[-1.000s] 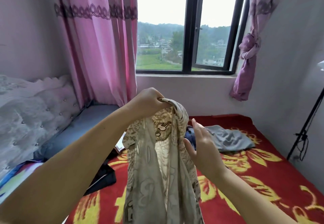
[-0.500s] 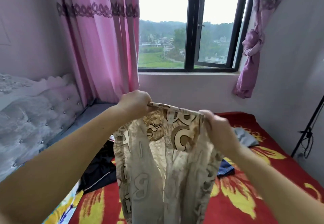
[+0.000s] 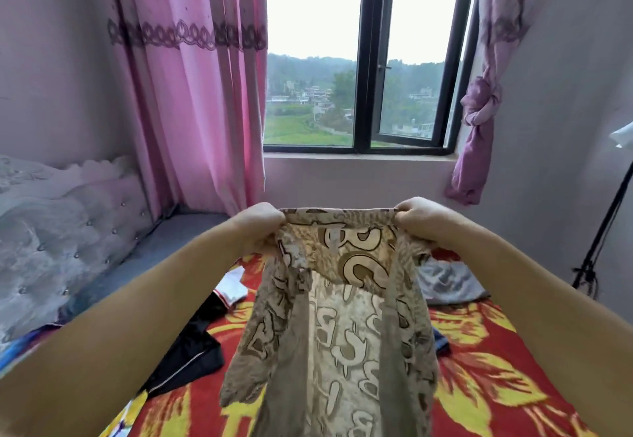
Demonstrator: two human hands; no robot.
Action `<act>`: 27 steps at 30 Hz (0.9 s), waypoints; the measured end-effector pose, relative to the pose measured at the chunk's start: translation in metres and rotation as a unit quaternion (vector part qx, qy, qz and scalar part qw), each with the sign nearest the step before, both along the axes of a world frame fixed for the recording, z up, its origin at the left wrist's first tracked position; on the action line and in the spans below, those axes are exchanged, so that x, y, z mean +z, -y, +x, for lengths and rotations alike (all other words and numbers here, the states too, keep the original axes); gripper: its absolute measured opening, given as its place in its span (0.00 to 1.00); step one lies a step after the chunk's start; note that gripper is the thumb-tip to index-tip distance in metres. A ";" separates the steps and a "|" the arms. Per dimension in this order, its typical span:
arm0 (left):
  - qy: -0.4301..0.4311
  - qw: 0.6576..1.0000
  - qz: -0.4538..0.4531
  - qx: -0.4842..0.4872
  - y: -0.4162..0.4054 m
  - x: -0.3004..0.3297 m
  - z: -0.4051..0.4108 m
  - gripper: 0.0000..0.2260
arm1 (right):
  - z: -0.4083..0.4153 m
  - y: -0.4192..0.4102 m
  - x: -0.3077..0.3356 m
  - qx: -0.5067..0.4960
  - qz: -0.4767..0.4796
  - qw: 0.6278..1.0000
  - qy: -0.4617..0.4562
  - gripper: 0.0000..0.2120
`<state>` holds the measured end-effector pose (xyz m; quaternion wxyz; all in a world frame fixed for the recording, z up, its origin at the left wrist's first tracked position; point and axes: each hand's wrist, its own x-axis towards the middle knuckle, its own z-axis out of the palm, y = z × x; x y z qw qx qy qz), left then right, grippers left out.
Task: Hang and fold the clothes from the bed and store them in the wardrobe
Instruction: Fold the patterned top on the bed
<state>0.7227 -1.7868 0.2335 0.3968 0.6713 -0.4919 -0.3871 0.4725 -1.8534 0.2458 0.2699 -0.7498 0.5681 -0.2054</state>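
Observation:
A beige garment [image 3: 342, 327] printed with brown and cream letters hangs in front of me over the bed. My left hand [image 3: 258, 222] grips its top edge on the left and my right hand [image 3: 416, 215] grips the same edge on the right, so the edge is stretched flat between them. On the red bedspread with yellow flowers [image 3: 486, 385] lie a grey garment [image 3: 445, 280] on the right, a black garment [image 3: 191, 351] on the left and a white one [image 3: 231, 287] beside it. A dark blue piece [image 3: 440, 340] peeks out behind the held cloth.
A grey tufted headboard [image 3: 58, 241] stands at the left. Pink curtains [image 3: 191, 94] and a knotted purple curtain [image 3: 479, 118] flank the window [image 3: 366, 60] behind the bed. A black stand [image 3: 603, 238] leans by the right wall. No wardrobe is in view.
My right hand went from open beside the cloth to gripping its top edge. Both hands then moved apart and pulled that edge out wide and level.

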 end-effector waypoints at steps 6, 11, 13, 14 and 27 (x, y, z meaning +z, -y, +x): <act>-0.254 0.959 -0.056 -0.111 -0.002 0.012 0.005 0.09 | -0.010 -0.003 0.004 0.102 0.141 0.911 0.374 0.06; 0.212 0.957 -0.185 -0.063 -0.003 0.004 0.015 0.03 | -0.013 -0.005 0.004 0.098 -0.195 0.976 0.000 0.05; 0.352 0.900 -0.257 -0.005 -0.002 0.001 0.013 0.10 | -0.008 -0.009 0.002 0.031 -0.318 0.942 -0.105 0.11; 0.378 0.884 -0.275 0.009 -0.004 0.002 0.011 0.13 | -0.007 -0.012 0.001 0.000 -0.368 0.921 -0.131 0.14; 0.288 0.888 -0.356 0.039 -0.022 0.039 0.006 0.14 | -0.013 -0.025 0.032 0.100 -0.300 0.938 0.144 0.09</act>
